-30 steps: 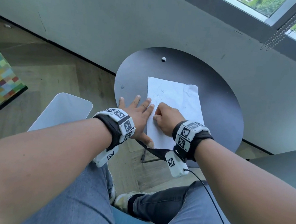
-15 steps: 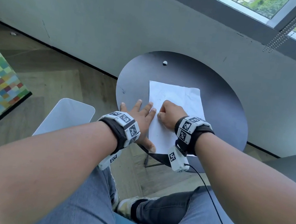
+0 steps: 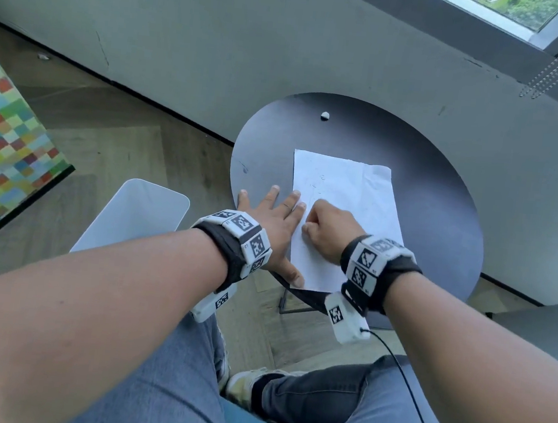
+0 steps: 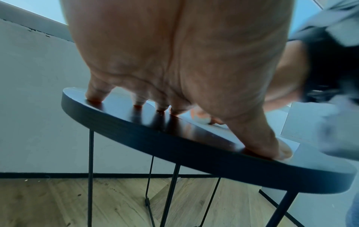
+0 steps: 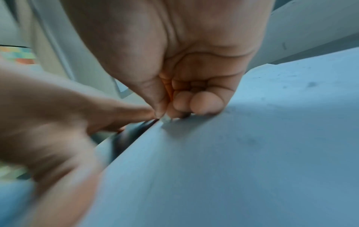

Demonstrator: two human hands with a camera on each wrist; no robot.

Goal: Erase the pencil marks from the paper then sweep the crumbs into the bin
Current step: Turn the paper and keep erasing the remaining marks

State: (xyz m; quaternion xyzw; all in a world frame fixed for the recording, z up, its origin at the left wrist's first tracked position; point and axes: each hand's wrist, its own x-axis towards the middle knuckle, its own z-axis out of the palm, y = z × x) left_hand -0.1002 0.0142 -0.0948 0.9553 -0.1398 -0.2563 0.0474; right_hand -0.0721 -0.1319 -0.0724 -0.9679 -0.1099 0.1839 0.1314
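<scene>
White paper [image 3: 348, 198] under flat left hand [image 3: 274, 226]

Daylight enters through the window [image 3: 519, 9] at top right, leaving the head view evenly bright with soft shadows. Its edges bend with wide-angle distortion. The dark bench [image 4: 174, 127] shows glossy reflections under the left hand [image 4: 174, 53]. The right wrist view is soft and bluish, the left hand [image 5: 48, 122] there smeared by motion blur.
</scene>
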